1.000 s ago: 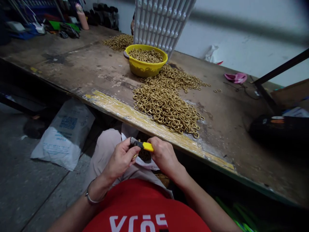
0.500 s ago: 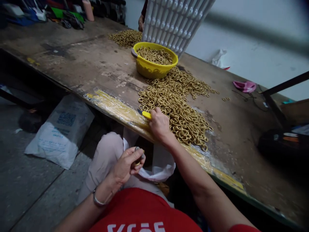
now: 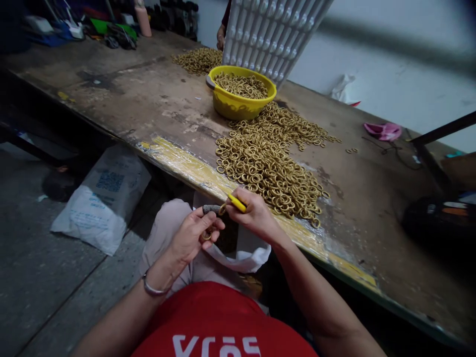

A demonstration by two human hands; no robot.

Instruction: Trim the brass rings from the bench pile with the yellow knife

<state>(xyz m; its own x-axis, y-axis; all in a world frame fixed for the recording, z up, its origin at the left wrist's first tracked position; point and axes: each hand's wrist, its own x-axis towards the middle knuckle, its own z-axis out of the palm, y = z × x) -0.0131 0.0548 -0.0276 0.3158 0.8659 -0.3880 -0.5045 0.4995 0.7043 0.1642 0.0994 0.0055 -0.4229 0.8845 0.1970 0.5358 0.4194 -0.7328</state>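
My left hand (image 3: 195, 234) is closed around a short dark grey cylinder (image 3: 210, 209), and a brass-coloured ring (image 3: 206, 236) sits among its lower fingers. My right hand (image 3: 256, 214) grips a yellow utility knife (image 3: 237, 202). Another ring (image 3: 222, 209) is at its fingertips, against the end of the cylinder; whether it is around it I cannot tell. Both hands meet over my lap at the table edge. Just beyond them lies a large heap of brass-coloured rings (image 3: 271, 173). The knife's blade is hard to make out.
A yellow basin (image 3: 241, 109) full of rings stands behind the heap. A ribbed translucent panel (image 3: 271, 39) leans behind it, beside another person's hand (image 3: 220, 37). Below the table edge are a white bag opening (image 3: 253, 260) and a printed sack (image 3: 100, 203). Pink cloth (image 3: 383, 131) lies at right.
My right hand, with the yellow knife, has come back from the heap to my left hand, and a ring now shows at its fingertips. My left hand has raised the cylinder slightly.
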